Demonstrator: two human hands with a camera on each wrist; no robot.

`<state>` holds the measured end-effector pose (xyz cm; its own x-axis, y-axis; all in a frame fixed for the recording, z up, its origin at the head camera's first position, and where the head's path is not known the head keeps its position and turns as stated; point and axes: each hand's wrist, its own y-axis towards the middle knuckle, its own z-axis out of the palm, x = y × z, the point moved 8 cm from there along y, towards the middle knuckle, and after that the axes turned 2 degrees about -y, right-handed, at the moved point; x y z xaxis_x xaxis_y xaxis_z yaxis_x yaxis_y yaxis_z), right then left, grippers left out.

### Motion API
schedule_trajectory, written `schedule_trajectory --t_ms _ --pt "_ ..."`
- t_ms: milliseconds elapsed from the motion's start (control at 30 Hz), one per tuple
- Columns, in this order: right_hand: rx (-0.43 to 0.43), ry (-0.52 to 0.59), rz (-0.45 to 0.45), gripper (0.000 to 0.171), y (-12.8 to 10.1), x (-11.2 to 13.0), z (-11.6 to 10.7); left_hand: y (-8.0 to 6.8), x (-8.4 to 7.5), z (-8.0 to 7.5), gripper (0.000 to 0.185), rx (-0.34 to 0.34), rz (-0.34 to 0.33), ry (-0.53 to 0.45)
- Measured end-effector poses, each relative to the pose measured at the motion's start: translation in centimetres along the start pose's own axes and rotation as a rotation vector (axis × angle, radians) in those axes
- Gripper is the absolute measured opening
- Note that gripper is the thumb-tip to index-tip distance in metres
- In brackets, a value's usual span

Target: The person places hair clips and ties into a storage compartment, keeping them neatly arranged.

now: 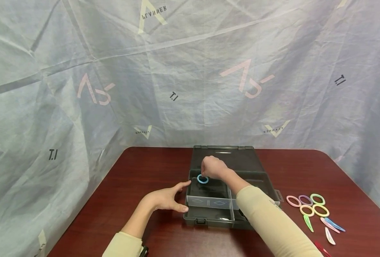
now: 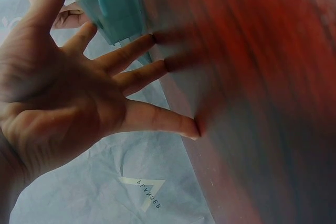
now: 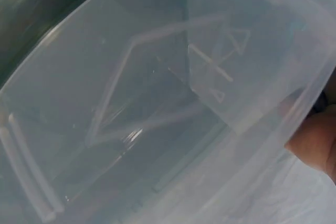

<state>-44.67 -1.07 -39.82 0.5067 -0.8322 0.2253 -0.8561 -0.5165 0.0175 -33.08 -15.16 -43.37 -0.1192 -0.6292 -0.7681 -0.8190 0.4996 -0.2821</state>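
A dark translucent organizer box [image 1: 206, 224] lies on the table with its lid [image 1: 231, 159] folded back, its inside split by clear dividers [image 1: 209, 202]. Over the back left compartment, my right hand [image 1: 213, 167] pinches a light blue hair tie [image 1: 203, 179]. A clear divider [image 3: 157, 77] fills most of the right wrist view, with a fingertip [image 3: 312, 137] at the right edge. My left hand [image 1: 167, 198] is at the box's left side, thumb and index finger spread towards its wall. In the left wrist view the left hand [image 2: 79, 87] shows its palm, fingers straight and splayed, holding nothing.
Right of the box lie several hair ties, among them a pink one [image 1: 287, 201] and a green one [image 1: 322, 199]. Nearer are snap hair clips: green [image 1: 308, 223], blue [image 1: 335, 224], white [image 1: 329, 236] and red [image 1: 322, 248]. Grey printed cloth [image 1: 190, 71] hangs behind the table.
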Motion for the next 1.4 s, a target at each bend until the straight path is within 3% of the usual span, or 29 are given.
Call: schedule_trajectory --t_ms 500,900,1400 --pt "0.039 -0.033 0.064 0.024 0.7 1.1 1.7 -0.1 -0.2 0.0 0.096 0.002 0.014 0.008" --pt "-0.001 -0.088 0.068 0.036 1.0 1.7 2.2 -0.1 -0.2 0.1 0.095 0.006 0.007 0.015" --pt "-0.015 -0.029 0.028 0.007 0.7 1.8 1.3 0.0 -0.2 0.2 0.094 0.012 0.002 0.003"
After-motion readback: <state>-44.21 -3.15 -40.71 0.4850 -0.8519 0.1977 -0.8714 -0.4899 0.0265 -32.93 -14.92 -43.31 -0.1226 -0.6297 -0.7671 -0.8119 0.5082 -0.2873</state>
